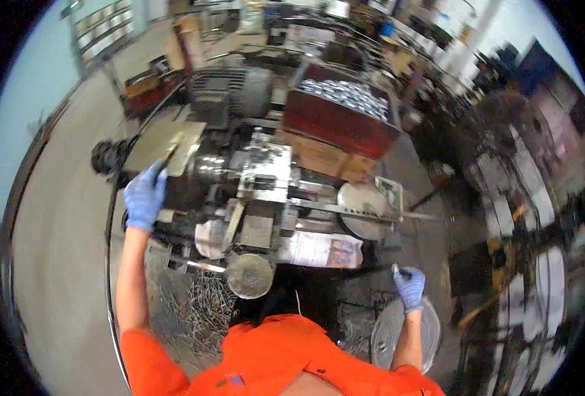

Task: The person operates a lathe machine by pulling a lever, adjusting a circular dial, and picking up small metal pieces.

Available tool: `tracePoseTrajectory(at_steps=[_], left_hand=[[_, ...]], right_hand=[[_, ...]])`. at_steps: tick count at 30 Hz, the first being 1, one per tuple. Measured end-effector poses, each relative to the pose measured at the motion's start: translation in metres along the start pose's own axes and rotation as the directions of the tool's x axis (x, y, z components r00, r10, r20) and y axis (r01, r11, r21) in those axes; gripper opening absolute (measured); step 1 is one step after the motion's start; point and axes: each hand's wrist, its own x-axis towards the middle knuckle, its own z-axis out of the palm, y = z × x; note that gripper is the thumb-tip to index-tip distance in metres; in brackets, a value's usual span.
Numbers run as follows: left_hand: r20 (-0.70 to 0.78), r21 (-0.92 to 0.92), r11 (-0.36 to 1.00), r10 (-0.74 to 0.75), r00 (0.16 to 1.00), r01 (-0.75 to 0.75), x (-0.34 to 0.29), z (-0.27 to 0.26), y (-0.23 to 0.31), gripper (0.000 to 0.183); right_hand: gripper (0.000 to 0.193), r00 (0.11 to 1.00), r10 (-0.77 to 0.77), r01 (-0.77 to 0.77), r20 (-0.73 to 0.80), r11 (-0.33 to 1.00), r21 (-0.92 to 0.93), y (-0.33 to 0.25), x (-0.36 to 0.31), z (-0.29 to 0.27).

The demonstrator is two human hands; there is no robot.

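My left hand, in a blue glove, is closed round the dark handle of a brush. The brush's pale tip lies over the flat yellowish top of the machine's headstock. To the right of it are a shiny round spindle and a metal block on the lathe-like machine. My right hand, also in a blue glove, is out to the right with its fingers curled, above a ribbed round lid or basin. Whatever it holds is too blurred to make out.
A red bin heaped with small shiny metal parts stands behind the machine, near an electric motor. A round grey pad and a printed sack lie close in front. Metal shavings cover the floor. More machinery stands right.
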Motion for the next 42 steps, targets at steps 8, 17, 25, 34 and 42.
tracePoseTrajectory(at_steps=[8, 17, 25, 34, 42], left_hand=[[0.278, -0.085, 0.979, -0.156, 0.948, 0.186, 0.002, -0.019, -0.023, 0.052], [0.006, -0.211, 0.954, -0.219, 0.976, 0.215, -0.043, -0.039, -0.034, 0.035], [0.037, -0.328, 0.920, -0.214, 0.976, 0.214, -0.046, -0.051, 0.018, 0.033], [0.104, -0.321, 0.911, -0.237, 0.966, 0.258, -0.052, -0.051, 0.030, 0.033], [0.142, -0.320, 0.904, -0.250, 0.958, 0.284, -0.060, -0.057, 0.026, 0.032]], right_hand=[[0.047, 0.867, 0.487, -0.496, -0.108, 0.817, -0.295, 0.121, -0.067, -0.093], [0.055, 0.484, 0.874, -0.693, 0.050, 0.417, -0.588, 0.191, -0.242, -0.109], [0.051, 0.629, 0.678, -0.459, 0.380, 0.719, -0.521, 0.127, -0.221, -0.066], [0.062, 0.607, 0.744, -0.484, 0.279, 0.625, -0.613, 0.136, -0.220, -0.055], [0.059, 0.547, 0.768, -0.464, 0.333, 0.609, -0.644, 0.163, -0.203, -0.066]])
